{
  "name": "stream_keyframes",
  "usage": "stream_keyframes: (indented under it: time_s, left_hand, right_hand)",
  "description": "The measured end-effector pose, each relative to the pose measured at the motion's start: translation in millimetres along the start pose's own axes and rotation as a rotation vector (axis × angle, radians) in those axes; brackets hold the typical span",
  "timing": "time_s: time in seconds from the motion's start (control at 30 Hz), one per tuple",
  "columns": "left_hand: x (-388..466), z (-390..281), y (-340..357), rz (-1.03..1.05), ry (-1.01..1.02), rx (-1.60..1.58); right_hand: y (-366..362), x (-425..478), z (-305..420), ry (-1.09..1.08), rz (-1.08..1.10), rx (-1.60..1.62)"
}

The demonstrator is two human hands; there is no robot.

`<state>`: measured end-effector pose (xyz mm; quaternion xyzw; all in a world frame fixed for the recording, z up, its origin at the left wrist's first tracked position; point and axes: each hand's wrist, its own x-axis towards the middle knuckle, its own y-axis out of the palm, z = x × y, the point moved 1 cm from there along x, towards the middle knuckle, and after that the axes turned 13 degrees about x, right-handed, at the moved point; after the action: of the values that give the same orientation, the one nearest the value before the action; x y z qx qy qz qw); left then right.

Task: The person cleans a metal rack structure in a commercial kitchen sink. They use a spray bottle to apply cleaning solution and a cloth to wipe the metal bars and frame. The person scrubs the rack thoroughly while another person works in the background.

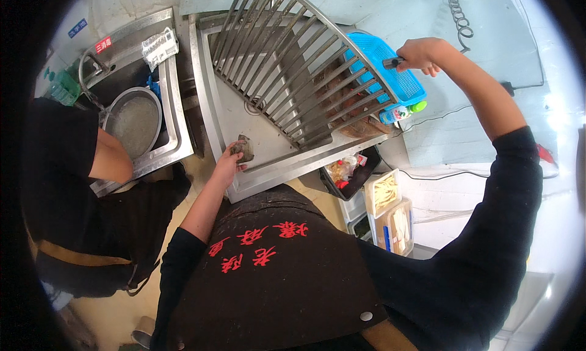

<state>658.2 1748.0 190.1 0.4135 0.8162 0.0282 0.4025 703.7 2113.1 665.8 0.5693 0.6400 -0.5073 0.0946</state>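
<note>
My left hand [232, 160] is closed around a dark, wet-looking rag or scouring pad [242, 149] at the near left corner of a stainless steel sink [229, 105]. A slatted metal rack [300, 44] stands tilted over that sink. Up at the right, my right hand [421, 56] grips a short dark handle with a metal part [392, 63], beside a blue perforated plastic basket [405, 83]. What the handle belongs to is not clear.
A co-worker [68, 168] stands left at another sink [181, 122] with a round metal basin [158, 122]. A green-capped bottle [397, 115] lies below the basket. A black bin [350, 193] and food containers [370, 209] stand at the right. A coiled cord [459, 17] hangs on the wall.
</note>
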Motion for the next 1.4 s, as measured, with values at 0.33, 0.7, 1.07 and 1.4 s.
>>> stream_keyframes:
  time_s: [0.33, 0.7, 1.07, 1.4]
  left_hand:
    - [-2.3, -25.3, 29.8, 0.049, 0.071, -0.012]
    - [7.8, -25.3, 33.3, 0.076, 0.069, -0.04]
    - [-2.1, -2.7, 8.5, 0.022, 0.05, -0.025]
    - [2.3, 12.3, 6.5, 0.018, 0.065, -0.052]
  right_hand:
    - [15.3, -7.3, 13.1, -0.237, 0.115, 0.43]
    - [18.6, -9.3, -23.7, -0.146, 0.047, 0.43]
    - [7.6, 42.1, 29.7, -0.137, -0.245, 0.14]
    - [95.6, 118.5, 29.5, -0.189, -0.133, 0.177]
